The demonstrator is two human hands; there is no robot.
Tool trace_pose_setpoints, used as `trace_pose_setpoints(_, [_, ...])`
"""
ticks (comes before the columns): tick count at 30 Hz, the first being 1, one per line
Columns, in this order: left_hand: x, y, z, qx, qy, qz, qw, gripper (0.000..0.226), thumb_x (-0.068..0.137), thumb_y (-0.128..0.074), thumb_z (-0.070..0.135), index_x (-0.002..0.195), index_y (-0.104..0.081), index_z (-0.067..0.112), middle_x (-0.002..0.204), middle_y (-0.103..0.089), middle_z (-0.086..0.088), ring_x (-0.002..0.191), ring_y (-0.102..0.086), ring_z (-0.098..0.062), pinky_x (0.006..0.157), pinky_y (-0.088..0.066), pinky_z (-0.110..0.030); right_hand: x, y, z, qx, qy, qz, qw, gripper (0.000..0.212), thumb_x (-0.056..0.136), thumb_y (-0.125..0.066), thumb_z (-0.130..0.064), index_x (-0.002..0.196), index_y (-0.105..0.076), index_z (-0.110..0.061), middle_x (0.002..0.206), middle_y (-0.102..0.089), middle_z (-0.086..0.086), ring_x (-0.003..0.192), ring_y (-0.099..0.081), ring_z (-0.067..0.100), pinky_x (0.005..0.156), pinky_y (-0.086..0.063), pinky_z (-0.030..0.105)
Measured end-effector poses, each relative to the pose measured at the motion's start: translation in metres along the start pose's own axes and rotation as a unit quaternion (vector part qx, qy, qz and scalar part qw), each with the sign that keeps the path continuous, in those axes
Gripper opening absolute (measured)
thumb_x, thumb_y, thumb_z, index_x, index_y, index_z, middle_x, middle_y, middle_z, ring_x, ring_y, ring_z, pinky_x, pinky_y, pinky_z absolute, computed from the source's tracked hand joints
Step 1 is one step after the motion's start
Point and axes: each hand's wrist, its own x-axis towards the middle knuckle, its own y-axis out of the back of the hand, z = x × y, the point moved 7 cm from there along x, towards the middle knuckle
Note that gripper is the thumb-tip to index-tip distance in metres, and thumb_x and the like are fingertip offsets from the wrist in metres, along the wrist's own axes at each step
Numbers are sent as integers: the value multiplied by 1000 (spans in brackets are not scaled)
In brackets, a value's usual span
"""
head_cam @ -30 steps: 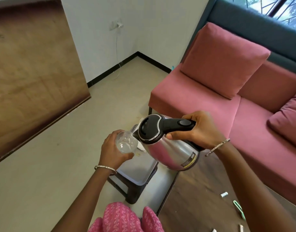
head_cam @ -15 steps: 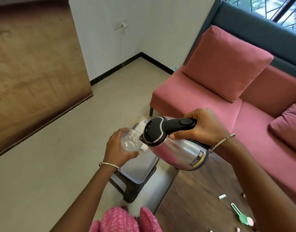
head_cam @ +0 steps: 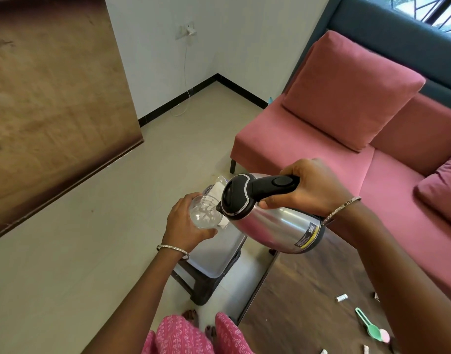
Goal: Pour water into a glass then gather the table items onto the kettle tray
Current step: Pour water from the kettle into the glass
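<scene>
Right hand [head_cam: 313,187] wrapped fully round the black handle of the steel kettle [head_cam: 270,226], which is tilted spout-down; left hand [head_cam: 181,226] curled round the clear glass [head_cam: 202,213], with the spout over its rim. Both are held above the grey tray [head_cam: 214,254] on a dark stool [head_cam: 201,287], just beside the wooden table [head_cam: 308,302] edge. A sachet [head_cam: 341,298] and a green spoon [head_cam: 367,325] lie on the table; open floor [head_cam: 91,251] extends to the left

Near right, dark wood table [head_cam: 308,290] carries green spoon [head_cam: 367,327], white sachets [head_cam: 341,298]; left, metal tray [head_cam: 214,256] on dark stool [head_cam: 202,287]
</scene>
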Motion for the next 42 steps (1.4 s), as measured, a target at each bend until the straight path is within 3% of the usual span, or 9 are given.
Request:
trace_pose_setpoints(7, [8, -9, -9, -3, 9, -14, 1000, 86, 43, -90, 36, 119, -49, 34, 113, -58, 10, 103, -56, -14, 84, -56, -35, 5, -1, 5, -2, -2, -4, 1000, 58, 46, -75, -73, 58, -64, -17, 41, -44, -5, 40, -36, 10, 42, -27, 28])
trace_pose_setpoints(13, [13, -15, -13, -8, 12, -28, 1000, 87, 45, -92, 37, 121, -49, 32, 116, -58, 10, 103, -56, -13, 79, -51, -20, 8, 0, 8, -6, -15, -6, 1000, 60, 45, -73, -74, 58, -64, -16, 41, -42, -3, 41, -34, 11, 43, -28, 29])
trace_pose_setpoints(20, [20, -17, -14, -15, 19, -22, 999, 88, 43, -93, 29, 120, -52, 27, 114, -60, 8, 103, -57, -16, 85, -55, -39, 14, -1, 12, -5, -20, -15, 1000, 64, 46, -70, -75, 61, -66, -13, 50, -53, 8, 44, -37, 14, 45, -35, 37])
trace_pose_setpoints(30, [23, -17, -14, -18, 21, -27, 999, 88, 42, -93, 29, 120, -52, 28, 115, -60, 7, 104, -57, -17, 85, -55, -38, 18, -3, 15, 1, -24, -17, 1000, 61, 47, -73, -73, 58, -64, -14, 43, -44, 0, 43, -33, 12, 44, -29, 32])
trace_pose_setpoints(42, [23, -13, -14, -23, 22, -23, 999, 89, 42, -93, 30, 121, -52, 27, 115, -60, 9, 103, -58, -15, 83, -57, -38, 15, -7, 14, -1, -32, -30, 999, 60, 48, -74, -73, 61, -67, -15, 50, -55, 7, 43, -38, 12, 45, -35, 36])
